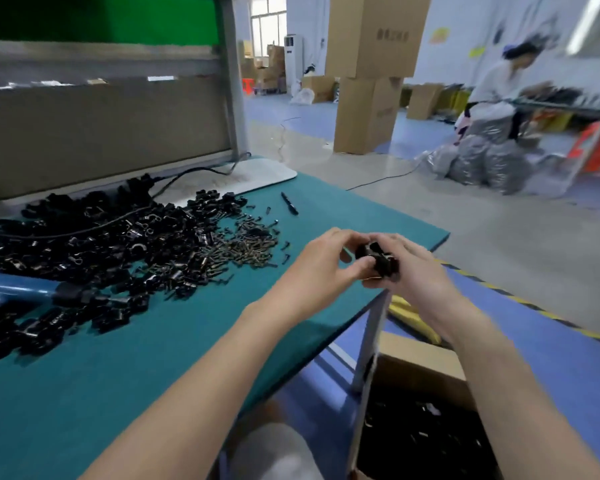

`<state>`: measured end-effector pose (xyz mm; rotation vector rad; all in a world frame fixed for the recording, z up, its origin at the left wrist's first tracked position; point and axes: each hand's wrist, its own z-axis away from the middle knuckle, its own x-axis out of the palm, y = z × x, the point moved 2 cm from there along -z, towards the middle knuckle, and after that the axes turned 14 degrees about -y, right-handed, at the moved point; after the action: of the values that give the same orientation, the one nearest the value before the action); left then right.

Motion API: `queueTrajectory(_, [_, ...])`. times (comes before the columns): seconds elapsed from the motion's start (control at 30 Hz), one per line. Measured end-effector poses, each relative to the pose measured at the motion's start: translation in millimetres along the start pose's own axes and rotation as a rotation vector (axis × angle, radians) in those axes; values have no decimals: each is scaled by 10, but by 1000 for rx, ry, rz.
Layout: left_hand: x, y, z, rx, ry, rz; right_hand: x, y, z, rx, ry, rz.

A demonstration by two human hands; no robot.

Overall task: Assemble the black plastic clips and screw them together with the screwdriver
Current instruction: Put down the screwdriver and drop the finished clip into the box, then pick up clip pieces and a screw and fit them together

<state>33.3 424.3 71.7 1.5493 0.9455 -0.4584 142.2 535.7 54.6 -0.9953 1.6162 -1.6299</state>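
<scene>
Two hands meeting above the right edge of the table, left hand and right hand both curled around one black clip, pile of clips on the table's left half, screws beside it, blue screwdriver at the left edge.

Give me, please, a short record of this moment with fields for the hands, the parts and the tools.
left hand: pinches the black clip
right hand: grips the same clip from the other side
clip pile: on the green mat, left
screws: loose heap right of the pile
screwdriver: blue body, partly out of view at left, untouched
cardboard box: lower right, black parts inside
</scene>
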Motion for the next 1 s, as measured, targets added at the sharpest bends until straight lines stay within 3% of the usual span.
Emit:
queueTrajectory(0.13, [446, 188, -274, -29, -165, 15, -640, 106, 274, 128, 162, 594])
queueTrajectory(0.3, [382, 23, -205, -51, -134, -7, -610, 203, 324, 44, 238, 739])
queueTrajectory(0.4, [93, -326, 115, -128, -50, -38, -150, 245, 85, -42, 146, 791])
queueTrajectory(0.53, [-416, -936, 903, -316, 161, -82, 815, 399, -277, -84, -123, 931])
queueTrajectory(0.7, [-924, -1533, 2120, -639, 359, -479, 2007, 788, -608, -26, -415, 1198])
queueTrajectory(0.77, [-1031, -1697, 2443, -823, 368, -579, 2342, 924, -732, 0, -456, 1248])
queueTrajectory(0.83, [-1096, -1840, 2610, -969, 328, -510, 2584, 1032, -865, 0, -441, 1305])
queueTrajectory(1.0, [-1187, -2101, 2484, -946, 250, -438, 2789, 1140, -1226, -74, -377, 1324])
